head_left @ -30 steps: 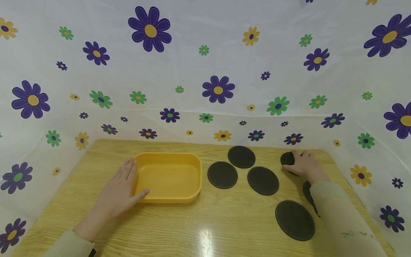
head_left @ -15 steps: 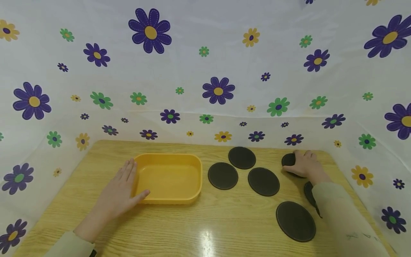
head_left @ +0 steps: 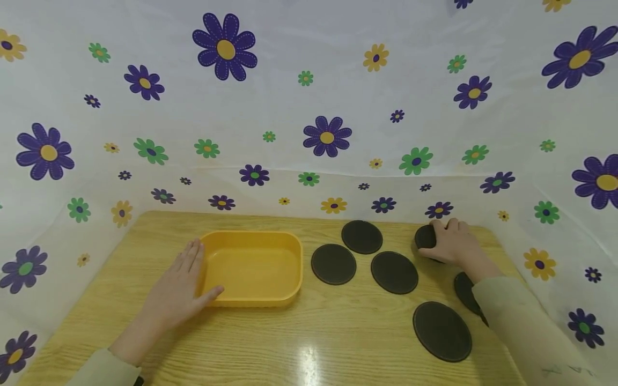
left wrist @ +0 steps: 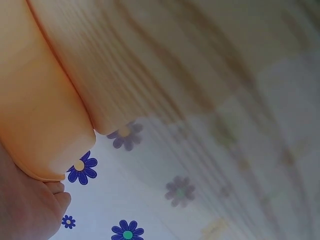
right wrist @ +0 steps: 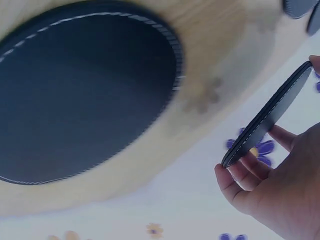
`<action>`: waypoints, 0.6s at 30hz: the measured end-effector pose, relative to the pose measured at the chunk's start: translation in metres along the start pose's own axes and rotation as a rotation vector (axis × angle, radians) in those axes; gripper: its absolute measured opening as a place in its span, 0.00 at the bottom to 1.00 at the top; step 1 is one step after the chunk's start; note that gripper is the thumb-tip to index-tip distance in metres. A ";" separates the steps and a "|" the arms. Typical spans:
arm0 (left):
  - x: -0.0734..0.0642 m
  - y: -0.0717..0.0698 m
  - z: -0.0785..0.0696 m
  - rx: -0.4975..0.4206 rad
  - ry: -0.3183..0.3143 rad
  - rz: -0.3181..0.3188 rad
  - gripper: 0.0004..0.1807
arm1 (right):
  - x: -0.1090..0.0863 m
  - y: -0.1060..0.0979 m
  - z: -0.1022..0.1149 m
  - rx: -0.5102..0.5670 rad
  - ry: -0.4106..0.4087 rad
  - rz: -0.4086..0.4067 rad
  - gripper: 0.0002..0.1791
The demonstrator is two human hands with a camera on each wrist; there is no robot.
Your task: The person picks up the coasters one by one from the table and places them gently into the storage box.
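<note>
My right hand [head_left: 454, 244] grips a round black coaster [head_left: 425, 237] at the back right. In the right wrist view, the thumb and fingers hold this stitched coaster [right wrist: 270, 117] by its edges, tilted and raised off the table. My left hand [head_left: 169, 289] lies with straight fingers along the left side of a yellow tray [head_left: 251, 268], the thumb over its front left corner. Nothing lies in the tray. From the left wrist, the hand [left wrist: 30, 210] shows against the tray's wall [left wrist: 45, 100].
Three coasters lie grouped right of the tray, the nearest coaster [head_left: 333, 264] close to its rim. Another coaster [head_left: 442, 331] lies at the front right. My right sleeve [head_left: 521, 321] partly covers one more coaster [head_left: 464, 292]. A flowered cloth [head_left: 280, 107] surrounds the wooden table [head_left: 241, 343].
My right hand has shifted slightly left and upward with the coaster, which now looks raised. The left hand and the tray have stayed in place.
</note>
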State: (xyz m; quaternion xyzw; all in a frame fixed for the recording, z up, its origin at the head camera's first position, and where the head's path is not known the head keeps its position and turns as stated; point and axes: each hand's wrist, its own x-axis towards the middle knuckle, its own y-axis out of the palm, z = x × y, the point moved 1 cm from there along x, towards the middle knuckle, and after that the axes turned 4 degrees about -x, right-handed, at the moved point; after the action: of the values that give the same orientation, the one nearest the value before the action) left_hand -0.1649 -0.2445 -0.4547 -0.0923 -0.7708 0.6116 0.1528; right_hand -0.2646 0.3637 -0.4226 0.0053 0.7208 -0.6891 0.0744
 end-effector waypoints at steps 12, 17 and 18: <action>0.002 -0.001 0.001 -0.022 0.002 0.004 0.60 | -0.004 -0.027 0.055 -0.080 -0.133 -0.100 0.52; 0.003 -0.003 0.000 -0.025 0.005 0.005 0.59 | -0.011 -0.038 0.083 -0.090 -0.200 -0.121 0.52; 0.003 -0.003 0.000 -0.025 0.005 0.006 0.60 | -0.013 -0.041 0.089 -0.093 -0.213 -0.134 0.51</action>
State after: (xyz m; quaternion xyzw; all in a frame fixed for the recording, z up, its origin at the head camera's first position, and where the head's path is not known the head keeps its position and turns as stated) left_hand -0.1678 -0.2436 -0.4517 -0.0978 -0.7776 0.6023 0.1518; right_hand -0.2475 0.2747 -0.3844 -0.1194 0.7389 -0.6549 0.1046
